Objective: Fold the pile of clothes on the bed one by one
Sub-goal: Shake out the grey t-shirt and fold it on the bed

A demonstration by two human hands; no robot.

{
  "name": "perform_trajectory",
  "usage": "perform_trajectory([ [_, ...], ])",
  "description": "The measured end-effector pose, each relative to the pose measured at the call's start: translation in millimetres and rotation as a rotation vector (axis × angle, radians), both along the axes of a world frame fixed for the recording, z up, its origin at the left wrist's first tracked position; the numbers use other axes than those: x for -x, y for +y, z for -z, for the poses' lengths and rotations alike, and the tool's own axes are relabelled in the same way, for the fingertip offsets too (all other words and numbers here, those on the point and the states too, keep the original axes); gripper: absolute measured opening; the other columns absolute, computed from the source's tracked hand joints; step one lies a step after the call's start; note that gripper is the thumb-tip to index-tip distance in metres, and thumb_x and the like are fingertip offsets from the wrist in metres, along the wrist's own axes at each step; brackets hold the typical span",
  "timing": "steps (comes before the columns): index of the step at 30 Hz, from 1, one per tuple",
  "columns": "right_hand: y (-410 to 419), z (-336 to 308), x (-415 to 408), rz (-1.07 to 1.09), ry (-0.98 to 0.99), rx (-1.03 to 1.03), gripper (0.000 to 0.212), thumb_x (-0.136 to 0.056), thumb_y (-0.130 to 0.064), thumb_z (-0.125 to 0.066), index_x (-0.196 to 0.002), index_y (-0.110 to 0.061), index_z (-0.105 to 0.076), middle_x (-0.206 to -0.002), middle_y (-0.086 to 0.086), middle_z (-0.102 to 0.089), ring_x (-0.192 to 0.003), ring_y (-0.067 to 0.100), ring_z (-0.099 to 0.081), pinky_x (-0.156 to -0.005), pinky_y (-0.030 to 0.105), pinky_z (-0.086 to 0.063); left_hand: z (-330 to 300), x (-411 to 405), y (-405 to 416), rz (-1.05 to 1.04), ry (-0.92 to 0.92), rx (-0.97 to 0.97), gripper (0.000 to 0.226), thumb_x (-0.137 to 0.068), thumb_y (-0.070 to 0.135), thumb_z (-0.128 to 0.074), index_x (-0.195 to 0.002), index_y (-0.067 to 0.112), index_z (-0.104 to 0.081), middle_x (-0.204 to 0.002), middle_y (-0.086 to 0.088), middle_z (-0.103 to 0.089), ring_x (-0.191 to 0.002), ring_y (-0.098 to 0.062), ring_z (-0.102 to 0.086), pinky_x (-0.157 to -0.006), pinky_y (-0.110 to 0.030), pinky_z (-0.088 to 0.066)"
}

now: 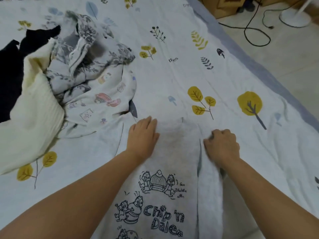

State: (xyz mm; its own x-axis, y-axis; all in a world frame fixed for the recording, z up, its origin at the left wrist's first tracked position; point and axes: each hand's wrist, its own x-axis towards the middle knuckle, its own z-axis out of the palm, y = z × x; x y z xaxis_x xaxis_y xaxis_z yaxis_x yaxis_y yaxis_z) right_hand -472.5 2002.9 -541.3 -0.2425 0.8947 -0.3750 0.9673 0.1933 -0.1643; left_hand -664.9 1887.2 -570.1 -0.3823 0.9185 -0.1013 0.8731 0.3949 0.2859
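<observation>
printed shirt [165, 195] lengthwise, running away from viewer

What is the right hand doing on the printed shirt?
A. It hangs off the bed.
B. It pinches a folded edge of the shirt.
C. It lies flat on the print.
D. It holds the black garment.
B: the right hand has curled fingers gathering a fold of the shirt.

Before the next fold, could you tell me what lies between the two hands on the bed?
In the head view, only the pale cartoon-print shirt lies between the left hand and the right hand; nothing else rests on that stretch.
</observation>
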Motion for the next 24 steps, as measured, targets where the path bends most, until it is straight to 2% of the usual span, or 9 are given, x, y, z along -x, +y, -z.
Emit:
perform_trajectory([
  [3, -0.5, 3.6, -1.1, -0.060, 0.095, 0.001, 0.016, -0.091, -0.031, -0.050, -0.087, -0.015, -0.055, -0.109, 0.011, -0.051, -0.107, 0.030, -0.046, -0.082, 0.035, -0.037, 1.0, -15.3, 22.4, -0.022, -0.021, 0.094, 0.065, -0.091, 0.053, -0.040, -0.145, 0.018, -0.026, -0.146, -0.003, -0.035, -0.134, -0.021, -0.029, -0.107, -0.038, -0.018],
  [5, 2.8, 1.5, -1.4, -0.081, 0.208, 0.021, 0.027, -0.090, -0.027, -0.053, -0.068, -0.019, -0.039, -0.087, 0.008, -0.051, -0.086, 0.028, -0.048, -0.067, 0.032, -0.032, -1.8, -23.6, 37.9, -0.037, -0.085, 0.124, 0.075, -0.082, 0.061, -0.049, -0.141, 0.018, -0.030, -0.133, -0.004, -0.044, -0.125, -0.024, -0.037, -0.103, -0.039, -0.020],
  [7, 11.9, -5.4, -2.8, -0.013, 0.305, -0.003, 0.021, -0.088, -0.023, -0.054, -0.073, -0.015, -0.042, -0.079, 0.006, -0.051, -0.077, 0.026, -0.045, -0.062, 0.031, -0.030, -5.1, -29.3, 50.3, -0.003, -0.142, 0.153, 0.060, -0.080, 0.054, -0.059, -0.127, 0.018, -0.045, -0.119, -0.003, -0.056, -0.114, -0.025, -0.049, -0.096, -0.037, -0.025],
  [9, 24.9, -15.2, -6.0, 0.101, 0.362, -0.082, 0.015, -0.085, -0.022, -0.058, -0.078, -0.012, -0.048, -0.077, 0.005, -0.052, -0.075, 0.027, -0.047, -0.060, 0.030, -0.030, -9.2, -28.8, 59.7, 0.014, -0.111, 0.115, 0.028, -0.087, 0.038, -0.056, -0.105, 0.017, -0.058, -0.107, -0.003, -0.063, -0.104, -0.025, -0.056, -0.087, -0.033, -0.029],
  [11, 35.0, -20.0, -9.2, 0.175, 0.383, -0.142, 0.019, -0.083, -0.028, -0.063, -0.082, -0.013, -0.052, -0.080, 0.004, -0.054, -0.078, 0.026, -0.049, -0.061, 0.030, -0.031, -13.4, -24.8, 66.8, -0.069, -0.063, 0.021, 0.018, -0.091, 0.032, -0.053, -0.097, 0.017, -0.062, -0.103, -0.003, -0.063, -0.098, -0.025, -0.057, -0.083, -0.033, -0.029],
  [15, 35.8, -12.9, -10.9, 0.155, 0.331, 0.059, 0.031, -0.082, -0.040, -0.065, -0.097, -0.015, -0.056, -0.097, 0.005, -0.059, -0.083, 0.021, -0.048, -0.069, 0.029, -0.035, -8.2, -31.1, 69.0, -0.140, 0.014, 0.078, 0.027, -0.093, 0.034, -0.050, -0.112, 0.016, -0.055, -0.113, -0.007, -0.057, -0.104, -0.028, -0.053, -0.086, -0.036, -0.032],
  [18, 30.6, -11.1, -21.7, 0.071, 0.193, 0.243, 0.045, -0.081, -0.045, -0.065, -0.104, -0.007, -0.057, -0.086, -0.001, -0.055, -0.073, 0.016, -0.052, -0.064, 0.027, -0.039, -7.1, -42.1, 70.7, -0.069, -0.004, 0.073, 0.047, -0.092, 0.039, -0.047, -0.133, 0.017, -0.038, -0.125, -0.009, -0.048, -0.113, -0.029, -0.046, -0.093, -0.039, -0.032],
  [21, 31.7, -17.4, -41.4, 0.097, 0.200, 0.382, 0.038, -0.075, -0.036, -0.074, -0.090, -0.002, -0.064, -0.074, 0.006, -0.063, -0.062, 0.019, -0.059, -0.062, 0.031, -0.050, -11.8, -51.2, 81.2, 0.038, -0.030, 0.078, 0.055, -0.093, 0.039, -0.046, -0.142, 0.022, -0.028, -0.135, -0.008, -0.042, -0.120, -0.028, -0.042, -0.099, -0.042, -0.030],
  [24, 27.3, -25.3, -59.3, 0.092, 0.222, 0.589, 0.027, -0.071, -0.017, -0.079, -0.089, 0.000, -0.068, -0.087, 0.015, -0.070, -0.075, 0.028, -0.064, -0.073, 0.035, -0.052, -12.1, -56.0, 91.8, 0.069, -0.019, 0.269, 0.044, -0.094, 0.034, -0.047, -0.135, 0.023, -0.037, -0.131, -0.010, -0.042, -0.119, -0.029, -0.042, -0.096, -0.041, -0.031],
])
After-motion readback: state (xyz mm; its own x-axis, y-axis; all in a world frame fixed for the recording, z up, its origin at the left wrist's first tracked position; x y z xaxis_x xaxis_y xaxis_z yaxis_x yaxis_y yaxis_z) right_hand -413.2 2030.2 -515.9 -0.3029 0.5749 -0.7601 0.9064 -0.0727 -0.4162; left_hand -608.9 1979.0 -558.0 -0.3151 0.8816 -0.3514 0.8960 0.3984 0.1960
